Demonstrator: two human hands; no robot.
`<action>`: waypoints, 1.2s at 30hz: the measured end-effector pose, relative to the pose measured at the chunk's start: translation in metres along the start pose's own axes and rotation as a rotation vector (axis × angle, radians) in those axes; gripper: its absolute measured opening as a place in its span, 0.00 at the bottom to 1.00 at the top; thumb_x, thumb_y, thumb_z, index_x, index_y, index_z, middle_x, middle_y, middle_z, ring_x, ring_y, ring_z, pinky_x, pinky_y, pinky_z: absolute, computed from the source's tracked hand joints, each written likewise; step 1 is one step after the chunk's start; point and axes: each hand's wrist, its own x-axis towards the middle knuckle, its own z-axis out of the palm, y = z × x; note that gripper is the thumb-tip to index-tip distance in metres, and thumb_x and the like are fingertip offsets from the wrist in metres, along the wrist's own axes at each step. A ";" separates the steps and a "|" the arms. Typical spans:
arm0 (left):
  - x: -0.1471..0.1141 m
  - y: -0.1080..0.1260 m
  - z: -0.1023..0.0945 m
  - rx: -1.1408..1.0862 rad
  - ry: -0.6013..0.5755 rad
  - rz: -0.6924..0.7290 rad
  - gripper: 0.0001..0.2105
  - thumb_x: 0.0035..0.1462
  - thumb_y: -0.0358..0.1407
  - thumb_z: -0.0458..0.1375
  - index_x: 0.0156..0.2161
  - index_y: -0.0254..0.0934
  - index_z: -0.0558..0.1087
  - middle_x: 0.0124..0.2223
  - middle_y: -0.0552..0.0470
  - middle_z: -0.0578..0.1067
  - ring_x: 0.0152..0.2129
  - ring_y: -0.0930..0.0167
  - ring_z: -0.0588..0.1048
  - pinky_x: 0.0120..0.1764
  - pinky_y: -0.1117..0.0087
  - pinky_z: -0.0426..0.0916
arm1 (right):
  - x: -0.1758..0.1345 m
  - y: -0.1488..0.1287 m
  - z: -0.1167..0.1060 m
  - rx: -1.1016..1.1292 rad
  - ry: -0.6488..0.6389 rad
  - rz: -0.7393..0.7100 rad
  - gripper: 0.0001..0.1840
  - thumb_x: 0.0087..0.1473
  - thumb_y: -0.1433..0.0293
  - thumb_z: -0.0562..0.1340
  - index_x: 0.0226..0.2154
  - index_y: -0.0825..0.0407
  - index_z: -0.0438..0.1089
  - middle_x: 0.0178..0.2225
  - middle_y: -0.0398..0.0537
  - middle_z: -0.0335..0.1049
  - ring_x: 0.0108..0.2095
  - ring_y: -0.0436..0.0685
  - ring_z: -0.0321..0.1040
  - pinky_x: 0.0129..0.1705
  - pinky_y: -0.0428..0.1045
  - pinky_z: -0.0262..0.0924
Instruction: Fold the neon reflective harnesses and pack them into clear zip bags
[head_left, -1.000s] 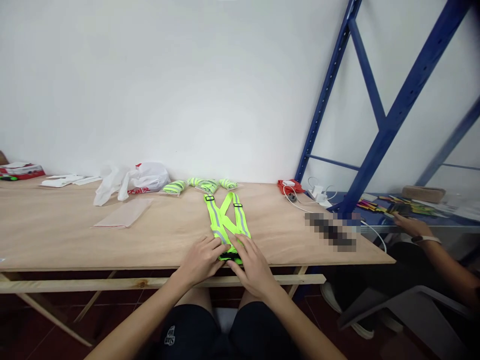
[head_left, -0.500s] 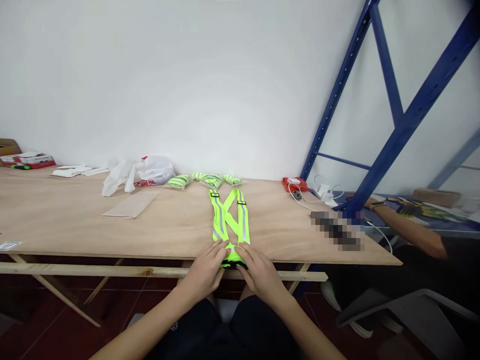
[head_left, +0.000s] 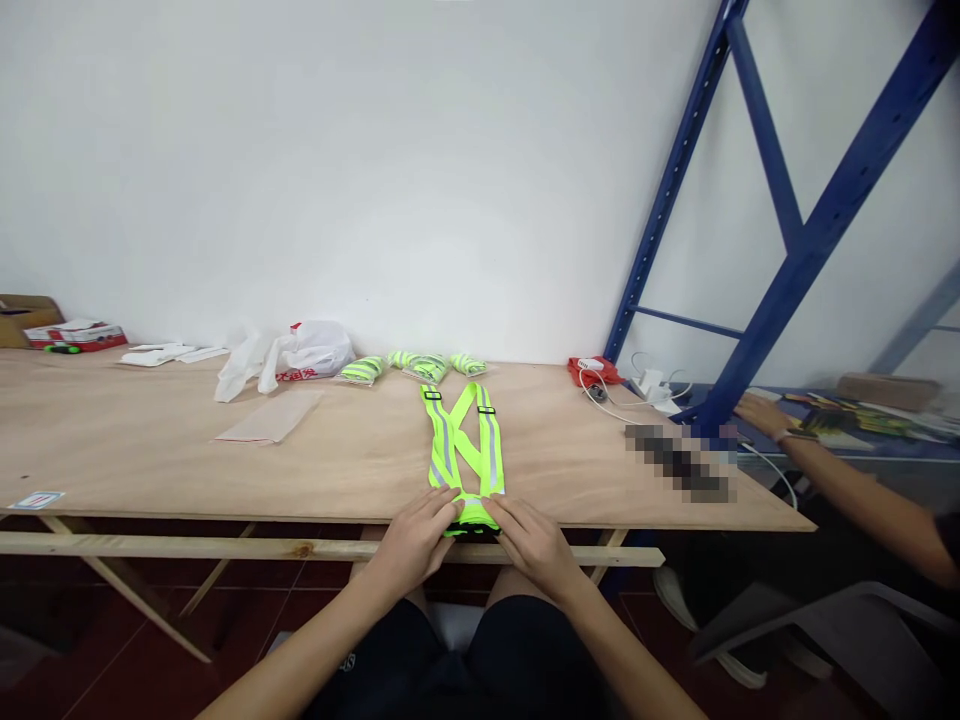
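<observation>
A neon yellow reflective vest [head_left: 492,455] with grey stripes and black buckles lies on the wooden table, its straps crossing and pointing away from me. Its near end is folded into a thick bundle at the front edge, with black trim showing. My left hand [head_left: 417,532] grips the left side of that bundle, fingertips on top. On the right side, my right hand [head_left: 537,546] grips it the same way. Both thumbs are at the near edge, and what lies under the fingers is hidden.
Several bagged reflective vests [head_left: 424,367] lie by the wall. Left of them are a white plastic bag [head_left: 319,345] and a flat clear bag [head_left: 271,418]. A blue metal frame [head_left: 757,330] stands at right, with cables and a red cloth [head_left: 592,371]. Beyond it is another person's arm [head_left: 847,478].
My right hand has shifted slightly right along the folded end, showing more of the bundle between my hands. The view has tilted slightly. The other person's arm has moved right.
</observation>
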 end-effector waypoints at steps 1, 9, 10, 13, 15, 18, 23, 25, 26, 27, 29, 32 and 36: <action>0.001 0.001 -0.001 -0.006 0.014 0.001 0.21 0.53 0.21 0.53 0.52 0.33 0.69 0.55 0.36 0.76 0.54 0.57 0.74 0.55 0.54 0.72 | 0.001 0.000 0.002 -0.015 0.022 -0.003 0.21 0.64 0.75 0.54 0.58 0.51 0.68 0.46 0.56 0.77 0.45 0.60 0.76 0.46 0.53 0.73; 0.015 -0.003 -0.011 -0.044 -0.026 -0.171 0.10 0.62 0.37 0.60 0.48 0.39 0.74 0.41 0.49 0.82 0.34 0.65 0.81 0.33 0.71 0.71 | 0.015 0.004 0.009 0.033 0.067 0.103 0.14 0.65 0.64 0.59 0.48 0.53 0.74 0.37 0.53 0.79 0.35 0.57 0.77 0.37 0.48 0.69; 0.020 -0.005 -0.014 -0.042 -0.050 -0.235 0.12 0.62 0.40 0.61 0.48 0.40 0.75 0.38 0.50 0.82 0.31 0.66 0.81 0.31 0.72 0.69 | 0.019 0.007 0.008 0.060 0.049 0.150 0.14 0.65 0.63 0.59 0.47 0.52 0.75 0.36 0.53 0.80 0.34 0.57 0.77 0.36 0.48 0.68; 0.042 -0.012 -0.023 -0.044 -0.131 -0.400 0.16 0.61 0.47 0.61 0.49 0.41 0.77 0.32 0.51 0.82 0.26 0.67 0.79 0.30 0.72 0.64 | 0.036 0.019 0.005 0.174 -0.064 0.340 0.15 0.63 0.59 0.60 0.44 0.51 0.77 0.35 0.51 0.80 0.31 0.56 0.75 0.33 0.47 0.65; 0.058 -0.017 -0.028 -0.054 -0.186 -0.453 0.17 0.62 0.50 0.59 0.45 0.39 0.78 0.29 0.51 0.80 0.26 0.66 0.78 0.29 0.71 0.61 | 0.048 0.029 0.004 0.270 -0.164 0.468 0.17 0.62 0.57 0.61 0.42 0.51 0.78 0.30 0.48 0.79 0.28 0.55 0.73 0.32 0.46 0.63; 0.073 -0.023 -0.029 -0.064 -0.273 -0.478 0.21 0.64 0.52 0.53 0.36 0.36 0.77 0.28 0.49 0.77 0.28 0.65 0.76 0.29 0.70 0.60 | 0.060 0.039 0.006 0.368 -0.265 0.563 0.20 0.63 0.55 0.59 0.39 0.52 0.78 0.29 0.47 0.77 0.30 0.55 0.72 0.33 0.46 0.61; 0.076 -0.024 -0.016 0.104 -0.285 -0.476 0.22 0.70 0.45 0.46 0.37 0.33 0.77 0.42 0.41 0.76 0.43 0.59 0.74 0.44 0.64 0.65 | 0.065 0.041 0.013 0.245 -0.363 0.600 0.19 0.64 0.57 0.58 0.42 0.52 0.78 0.40 0.52 0.74 0.41 0.59 0.73 0.42 0.49 0.62; 0.075 -0.020 -0.013 0.157 -0.298 -0.503 0.20 0.70 0.44 0.46 0.43 0.32 0.76 0.45 0.39 0.76 0.46 0.57 0.73 0.47 0.62 0.65 | 0.062 0.039 0.015 0.176 -0.357 0.611 0.17 0.63 0.58 0.59 0.45 0.50 0.77 0.42 0.52 0.73 0.42 0.59 0.72 0.42 0.49 0.62; 0.075 -0.018 -0.012 0.167 -0.296 -0.520 0.20 0.70 0.44 0.46 0.46 0.32 0.75 0.46 0.39 0.75 0.47 0.57 0.73 0.48 0.61 0.65 | 0.061 0.037 0.015 0.149 -0.329 0.617 0.17 0.62 0.57 0.60 0.47 0.50 0.76 0.43 0.52 0.72 0.41 0.58 0.73 0.41 0.48 0.62; 0.075 -0.016 -0.012 0.170 -0.286 -0.537 0.19 0.70 0.45 0.47 0.49 0.32 0.73 0.47 0.39 0.75 0.47 0.57 0.72 0.48 0.61 0.65 | 0.058 0.036 0.015 0.129 -0.290 0.620 0.17 0.62 0.57 0.61 0.47 0.49 0.75 0.43 0.52 0.71 0.41 0.58 0.73 0.40 0.48 0.63; 0.076 -0.011 -0.013 0.184 -0.256 -0.563 0.18 0.69 0.45 0.49 0.52 0.33 0.71 0.50 0.40 0.74 0.47 0.57 0.72 0.47 0.61 0.66 | 0.053 0.033 0.015 0.107 -0.196 0.606 0.17 0.62 0.58 0.60 0.47 0.50 0.74 0.44 0.51 0.71 0.39 0.57 0.73 0.39 0.49 0.64; 0.078 -0.007 -0.015 0.236 -0.247 -0.587 0.16 0.68 0.45 0.50 0.49 0.35 0.72 0.52 0.39 0.73 0.46 0.56 0.73 0.45 0.61 0.67 | 0.047 0.029 0.015 0.087 -0.125 0.520 0.14 0.64 0.61 0.58 0.45 0.50 0.74 0.43 0.52 0.74 0.40 0.58 0.74 0.40 0.50 0.66; 0.076 -0.006 -0.014 0.169 -0.298 -0.598 0.14 0.70 0.42 0.49 0.46 0.35 0.72 0.45 0.42 0.77 0.41 0.59 0.77 0.41 0.64 0.69 | 0.041 0.023 0.017 0.052 -0.132 0.422 0.15 0.66 0.64 0.56 0.47 0.50 0.74 0.44 0.52 0.77 0.44 0.60 0.75 0.45 0.51 0.69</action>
